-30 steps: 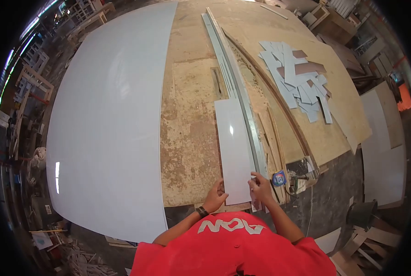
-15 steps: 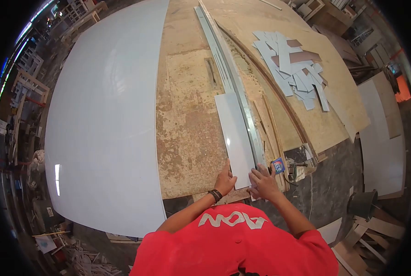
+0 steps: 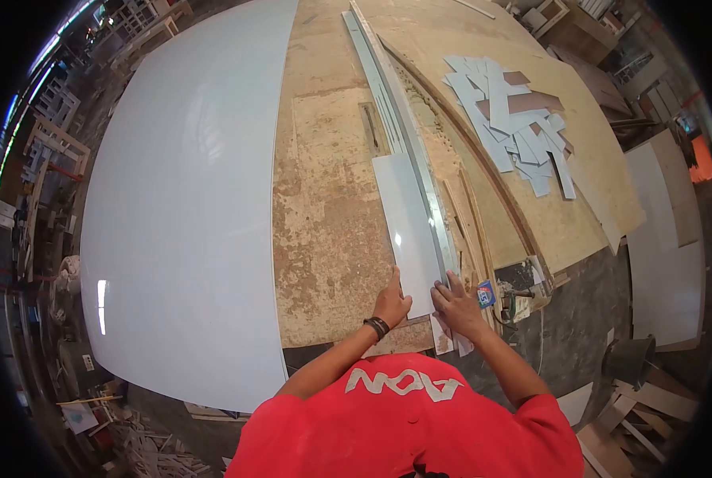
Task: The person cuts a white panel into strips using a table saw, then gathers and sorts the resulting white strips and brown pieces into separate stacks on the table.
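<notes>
A narrow white panel strip (image 3: 408, 227) lies lengthwise on the worn workbench (image 3: 320, 263), its right side along a long metal straightedge (image 3: 428, 187). My left hand (image 3: 391, 303) is at the strip's near left edge, thumb over the top and index finger stretched along the side. Fingers spread, my right hand (image 3: 458, 309) lies across the near end of the straightedge and touches the strip's right side. Just right of that hand sits a blue tape measure (image 3: 485, 294). Small white offcuts (image 3: 442, 336) show beneath my right wrist.
A large glossy white sheet (image 3: 181, 207) covers the left side. White and brown offcuts (image 3: 523, 119) are heaped at the back right. A curved brown strip (image 3: 483, 163) runs beside the straightedge. A power tool (image 3: 517, 299) sits at the bench's right corner. Scrap boards (image 3: 643, 406) lie lower right.
The white strip has slid a little away from me along the straightedge. My right hand has shifted slightly forward, and more of the offcuts beneath it show. My left hand stays at the strip's edge.
</notes>
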The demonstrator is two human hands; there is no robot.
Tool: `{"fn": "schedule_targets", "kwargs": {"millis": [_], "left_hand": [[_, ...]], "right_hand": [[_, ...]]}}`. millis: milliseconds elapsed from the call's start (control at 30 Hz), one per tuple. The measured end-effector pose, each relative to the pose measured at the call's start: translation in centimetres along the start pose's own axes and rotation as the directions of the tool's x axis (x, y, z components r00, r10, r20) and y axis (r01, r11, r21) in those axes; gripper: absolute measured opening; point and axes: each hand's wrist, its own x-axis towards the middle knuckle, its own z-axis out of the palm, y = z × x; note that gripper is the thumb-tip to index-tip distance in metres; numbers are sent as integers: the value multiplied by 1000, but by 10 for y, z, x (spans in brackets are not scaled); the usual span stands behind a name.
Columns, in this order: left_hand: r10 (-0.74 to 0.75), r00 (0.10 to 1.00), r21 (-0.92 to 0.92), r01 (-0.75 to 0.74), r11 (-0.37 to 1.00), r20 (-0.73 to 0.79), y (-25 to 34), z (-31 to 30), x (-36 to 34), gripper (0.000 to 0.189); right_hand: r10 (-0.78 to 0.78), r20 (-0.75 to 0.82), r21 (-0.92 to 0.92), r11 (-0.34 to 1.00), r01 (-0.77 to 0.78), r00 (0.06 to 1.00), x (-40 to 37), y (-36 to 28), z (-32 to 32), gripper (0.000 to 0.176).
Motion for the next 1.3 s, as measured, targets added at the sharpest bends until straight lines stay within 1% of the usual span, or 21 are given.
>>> {"fn": "schedule_targets", "kwargs": {"millis": [33, 167, 233, 267, 333, 367, 433, 567, 633, 800, 867, 900, 967, 1000, 1067, 1100, 1167, 1200, 1267, 1300], "left_hand": [[-2, 1000, 9, 2, 1000, -3, 3, -4, 6, 90], [-22, 1000, 40, 22, 999, 8, 13, -15, 23, 90], [4, 1000, 47, -4, 999, -17, 7, -11, 25, 89], [30, 999, 57, -28, 998, -38, 4, -10, 26, 89], [8, 1000, 55, -6, 998, -23, 13, -17, 29, 89], [-13, 1000, 48, 13, 999, -8, 17, -20, 31, 89], [-5, 1000, 59, 5, 998, -9, 14, -20, 36, 88], [28, 999, 110, -26, 994, -16, 10, -21, 47, 88], [23, 999, 113, -20, 993, -27, 12, -22, 51, 88], [17, 999, 120, -12, 993, -38, 14, -28, 62, 88], [75, 993, 217, -54, 975, -91, 19, -31, 67, 86], [81, 993, 214, -62, 975, -80, 19, -33, 72, 86], [61, 995, 225, -41, 973, -82, 18, -42, 81, 75], [64, 995, 224, -45, 974, -80, 19, -48, 84, 75], [124, 980, 288, -76, 955, -154, 19, -63, 88, 58], [125, 980, 287, -76, 955, -157, 19, -73, 88, 58], [81, 960, 228, -18, 973, -269, 16, -96, 87, 43], [82, 959, 229, -18, 973, -271, 9, -109, 87, 43], [135, 885, 230, -34, 973, -445, -14, -137, 86, 37], [131, 882, 229, -27, 973, -452, -27, -152, 87, 37]], "right_hand": [[-14, -21, -61, 998, 13, 1000, 4, 2, 6, 65], [-25, -27, -53, 998, 24, 999, 22, 11, 5, 66], [14, 36, 46, 999, -16, 999, 35, 9, -16, 66], [13, 34, 49, 999, -15, 999, 36, 10, -12, 66], [-23, 0, -37, 999, 23, 1000, 40, 11, -5, 67], [-22, 1, -37, 999, 22, 1000, 40, 12, -3, 67], [-18, 23, 10, 1000, 18, 1000, 43, 13, -6, 68], [-22, 0, -12, 1000, 22, 1000, 50, 17, 0, 68], [-6, 46, 76, 997, 3, 999, 54, 19, -3, 61], [-6, 30, 75, 997, 4, 1000, 66, 25, -6, 59], [8, 28, 77, 997, -10, 1000, 74, 27, -10, 58], [18, 19, 59, 998, -19, 1000, 78, 27, -9, 59], [35, 13, 40, 999, -36, 999, 84, 29, -7, 61], [45, 7, 39, 998, -45, 999, 89, 30, -7, 61], [49, -4, 37, 998, -49, 999, 101, 33, -7, 61], [58, 3, 56, 997, -58, 998, 107, 35, -8, 59], [66, 8, 75, 995, -67, 998, 119, 40, -9, 57], [77, 19, 63, 995, -79, 997, 127, 42, -9, 59], [81, 31, 54, 995, -83, 996, 141, 46, -12, 61], [96, 51, 45, 994, -98, 994, 149, 48, -17, 62]]}}
